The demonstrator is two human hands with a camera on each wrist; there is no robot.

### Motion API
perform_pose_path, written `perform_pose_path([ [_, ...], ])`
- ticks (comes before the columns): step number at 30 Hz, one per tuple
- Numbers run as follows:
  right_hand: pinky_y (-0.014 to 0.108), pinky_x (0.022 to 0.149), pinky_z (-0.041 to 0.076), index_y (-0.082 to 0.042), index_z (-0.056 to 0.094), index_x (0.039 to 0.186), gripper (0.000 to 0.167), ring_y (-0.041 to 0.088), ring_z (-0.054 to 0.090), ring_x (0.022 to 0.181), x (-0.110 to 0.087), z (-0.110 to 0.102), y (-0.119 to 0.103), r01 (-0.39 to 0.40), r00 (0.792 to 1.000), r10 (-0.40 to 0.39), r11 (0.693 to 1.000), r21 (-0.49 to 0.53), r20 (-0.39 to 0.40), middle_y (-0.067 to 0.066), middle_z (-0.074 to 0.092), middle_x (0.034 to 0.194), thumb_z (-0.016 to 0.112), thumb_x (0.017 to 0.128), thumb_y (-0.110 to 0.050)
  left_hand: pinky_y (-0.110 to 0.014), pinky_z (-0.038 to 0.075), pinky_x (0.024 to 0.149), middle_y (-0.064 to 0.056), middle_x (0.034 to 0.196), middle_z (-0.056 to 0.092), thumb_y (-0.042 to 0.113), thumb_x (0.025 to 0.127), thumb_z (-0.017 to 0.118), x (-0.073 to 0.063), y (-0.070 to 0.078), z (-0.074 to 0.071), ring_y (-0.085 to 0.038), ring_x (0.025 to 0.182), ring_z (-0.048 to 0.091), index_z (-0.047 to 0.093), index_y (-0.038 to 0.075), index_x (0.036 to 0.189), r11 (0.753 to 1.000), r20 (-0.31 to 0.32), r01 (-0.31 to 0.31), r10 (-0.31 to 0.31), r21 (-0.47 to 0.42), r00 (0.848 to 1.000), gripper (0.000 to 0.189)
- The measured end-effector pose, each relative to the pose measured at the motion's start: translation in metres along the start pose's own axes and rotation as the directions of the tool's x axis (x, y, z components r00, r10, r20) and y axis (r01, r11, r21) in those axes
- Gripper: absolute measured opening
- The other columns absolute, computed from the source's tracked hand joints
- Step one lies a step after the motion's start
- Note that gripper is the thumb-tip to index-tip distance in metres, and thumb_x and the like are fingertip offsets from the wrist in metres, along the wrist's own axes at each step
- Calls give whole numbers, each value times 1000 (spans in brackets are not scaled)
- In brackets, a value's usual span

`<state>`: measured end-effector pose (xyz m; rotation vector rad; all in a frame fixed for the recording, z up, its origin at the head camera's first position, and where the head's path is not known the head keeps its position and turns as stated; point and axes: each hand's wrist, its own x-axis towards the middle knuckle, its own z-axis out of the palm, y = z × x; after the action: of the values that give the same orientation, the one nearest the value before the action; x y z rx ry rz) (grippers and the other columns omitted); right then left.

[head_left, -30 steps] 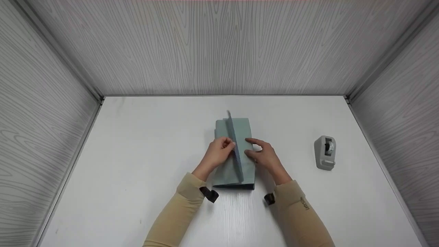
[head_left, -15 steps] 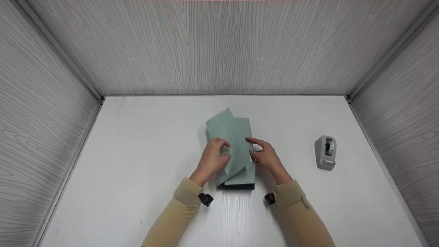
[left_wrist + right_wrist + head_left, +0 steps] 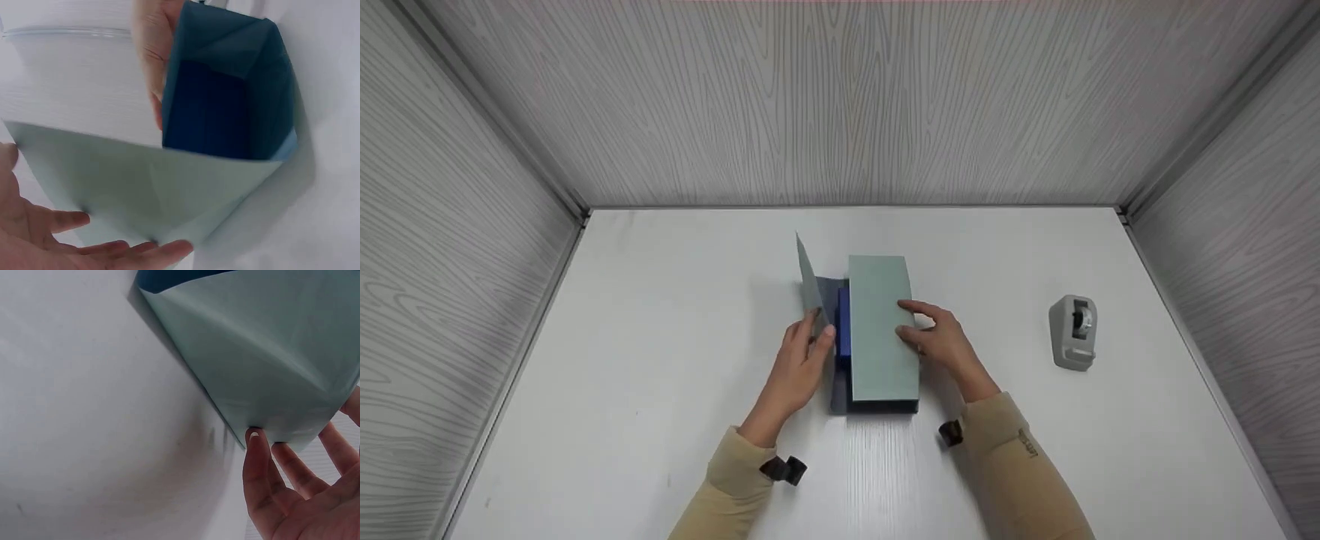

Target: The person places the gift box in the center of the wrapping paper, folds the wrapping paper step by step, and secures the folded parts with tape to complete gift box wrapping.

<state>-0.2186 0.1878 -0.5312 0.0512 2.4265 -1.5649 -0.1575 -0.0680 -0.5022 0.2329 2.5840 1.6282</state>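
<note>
A pale green sheet of wrapping paper (image 3: 879,330) stands folded round a blue box (image 3: 844,322), whose left side shows through the gap in the head view. The paper's left flap (image 3: 810,281) is lifted and leans left. My left hand (image 3: 795,367) touches this flap with extended fingers, their tips against its green face (image 3: 140,191) in the left wrist view. On the opposite side, my right hand (image 3: 941,341) rests spread fingertips along the paper's right edge. The left wrist view looks into the paper's open end, where the dark blue box end (image 3: 211,112) sits deep inside.
A grey tape dispenser (image 3: 1072,334) with a roll of tape stands on the white table (image 3: 660,315) to the right. Wood-grain panels (image 3: 840,105) enclose the table at the back and both sides.
My left hand has moved left, bringing the flap from across the top to a raised position at the left. The blue box has come into sight. My right hand stays nearly in place.
</note>
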Motion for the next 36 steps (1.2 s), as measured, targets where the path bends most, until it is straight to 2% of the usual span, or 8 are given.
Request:
perform_pose_path([
  [3, 32, 73, 51, -21, 57, 139, 51, 22, 64, 99, 0, 0, -1, 1, 1000, -1, 1000, -7, -2, 4, 48, 144, 73, 90, -19, -53, 37, 105, -26, 153, 25, 54, 102, 41, -12, 2, -6, -41, 131, 42, 19, 0, 155, 999, 26, 20, -19, -33, 999, 79],
  [6, 33, 75, 52, -21, 57, 139, 51, 23, 64, 101, 1, 0, 0, 2, 1000, -2, 1000, -13, -5, 5, 48, 145, 73, 90, -19, -54, 34, 107, -26, 153, 24, 54, 96, 54, -23, 4, -8, -42, 134, 38, 19, -4, 154, 997, 7, 56, -56, 49, 998, 88],
  [10, 34, 76, 52, -21, 57, 139, 51, 24, 63, 103, 2, 0, 1, 3, 1000, -3, 1000, -16, -6, 5, 48, 145, 72, 91, -19, -50, 44, 98, -26, 140, 42, 32, 92, 67, -33, 2, -4, -39, 123, 50, 39, -10, 142, 976, -116, 20, 5, 216, 993, 71],
  [15, 34, 76, 51, -23, 58, 139, 51, 23, 63, 101, 3, 1, 3, -9, 1000, 9, 1000, -8, -6, 2, 48, 144, 73, 90, -20, -39, 55, 67, -16, 105, 59, 7, 85, 69, -38, -5, 3, -27, 81, 65, 62, -11, 106, 923, -304, -91, 215, 374, 928, 29],
  [18, 34, 76, 51, -23, 57, 139, 51, 23, 63, 101, 3, 1, 3, -9, 1000, 9, 1000, -1, -6, 2, 48, 144, 73, 91, -20, -38, 52, 54, -13, 92, 61, 4, 81, 70, -38, -9, 4, -22, 63, 61, 65, -9, 96, 890, -339, -91, 263, 448, 903, 21],
  [25, 35, 78, 52, -24, 57, 139, 51, 24, 63, 104, 2, 1, 2, -11, 1000, 11, 1000, 7, -2, 3, 47, 144, 73, 91, -21, -39, 44, 42, -5, 71, 52, 4, 75, 69, -37, -13, 4, -18, 47, 46, 62, -1, 74, 847, -344, -7, 224, 532, 912, 9],
  [29, 32, 73, 51, -23, 57, 139, 51, 22, 63, 98, 2, 1, 3, -4, 1000, 4, 1000, 8, -1, 3, 47, 144, 72, 91, -22, -36, 49, 47, -9, 81, 58, 2, 78, 71, -37, -10, 7, -19, 55, 55, 64, -2, 77, 836, -309, -123, 328, 534, 892, 9],
  [36, 32, 70, 52, -23, 58, 138, 50, 22, 64, 98, 3, 1, 3, 0, 1000, 0, 1000, -2, -12, 2, 48, 143, 72, 90, -21, -34, 56, 75, -19, 111, 63, 3, 83, 72, -33, -1, 18, -27, 95, 67, 67, -12, 106, 789, -179, -359, 499, 498, 848, 28],
])
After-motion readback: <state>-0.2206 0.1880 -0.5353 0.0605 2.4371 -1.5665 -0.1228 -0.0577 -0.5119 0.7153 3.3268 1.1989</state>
